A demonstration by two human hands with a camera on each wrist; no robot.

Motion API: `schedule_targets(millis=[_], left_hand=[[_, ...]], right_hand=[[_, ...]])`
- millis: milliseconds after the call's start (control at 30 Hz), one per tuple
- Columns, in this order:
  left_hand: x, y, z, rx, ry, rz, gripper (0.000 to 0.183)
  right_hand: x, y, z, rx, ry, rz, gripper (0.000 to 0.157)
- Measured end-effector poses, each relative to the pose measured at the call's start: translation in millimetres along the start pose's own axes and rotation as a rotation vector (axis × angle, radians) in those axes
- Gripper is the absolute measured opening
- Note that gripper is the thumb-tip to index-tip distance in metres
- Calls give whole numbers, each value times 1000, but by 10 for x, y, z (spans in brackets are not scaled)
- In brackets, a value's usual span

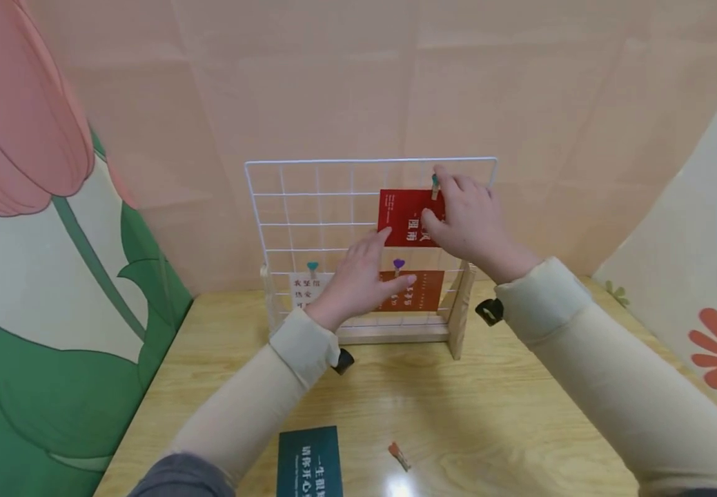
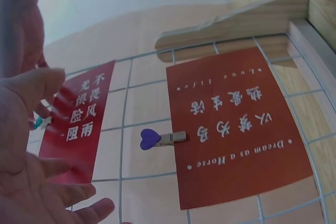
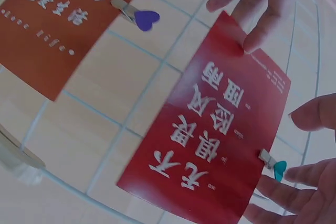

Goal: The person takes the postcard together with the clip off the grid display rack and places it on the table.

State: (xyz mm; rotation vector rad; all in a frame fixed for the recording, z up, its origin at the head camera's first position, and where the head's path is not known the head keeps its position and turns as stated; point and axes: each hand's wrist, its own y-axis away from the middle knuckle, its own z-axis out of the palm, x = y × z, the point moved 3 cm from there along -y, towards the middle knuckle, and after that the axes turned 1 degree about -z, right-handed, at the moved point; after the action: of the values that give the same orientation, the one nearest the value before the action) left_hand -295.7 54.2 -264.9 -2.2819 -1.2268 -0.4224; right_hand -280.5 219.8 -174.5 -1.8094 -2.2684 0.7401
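A red card [image 1: 395, 215] with white characters hangs against the upper right of a white wire grid rack [image 1: 335, 224]. A small wooden clothespin with a teal heart [image 3: 273, 164] grips the card's top edge. My right hand [image 1: 473, 215] is around that clothespin, its thumb and fingers spread apart on either side. My left hand [image 1: 358, 276] has its fingers extended, with a fingertip touching the card's lower left corner. Below, an orange-red card [image 2: 236, 129] hangs from a clothespin with a purple heart [image 2: 157, 139].
A white card [image 1: 304, 291] hangs at the rack's lower left under another teal-heart clothespin [image 1: 312, 268]. On the wooden table [image 1: 488, 421] lie a dark green card [image 1: 308, 462] and an orange-topped clothespin [image 1: 399, 456]. Wooden feet [image 1: 459, 314] support the rack.
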Motion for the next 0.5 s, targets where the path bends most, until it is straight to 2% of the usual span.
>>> schedule_targets(millis=[300, 400, 500], left_hand=[[17, -4, -90, 166, 188, 31, 79], [8, -10, -105, 229, 315, 36, 73], [8, -55, -110, 293, 469, 50, 59]], right_hand=[[-25, -161, -75, -48, -61, -6, 50], [-13, -216, -85, -74, -52, -7, 48], [12, -255, -95, -79, -48, -3, 43]])
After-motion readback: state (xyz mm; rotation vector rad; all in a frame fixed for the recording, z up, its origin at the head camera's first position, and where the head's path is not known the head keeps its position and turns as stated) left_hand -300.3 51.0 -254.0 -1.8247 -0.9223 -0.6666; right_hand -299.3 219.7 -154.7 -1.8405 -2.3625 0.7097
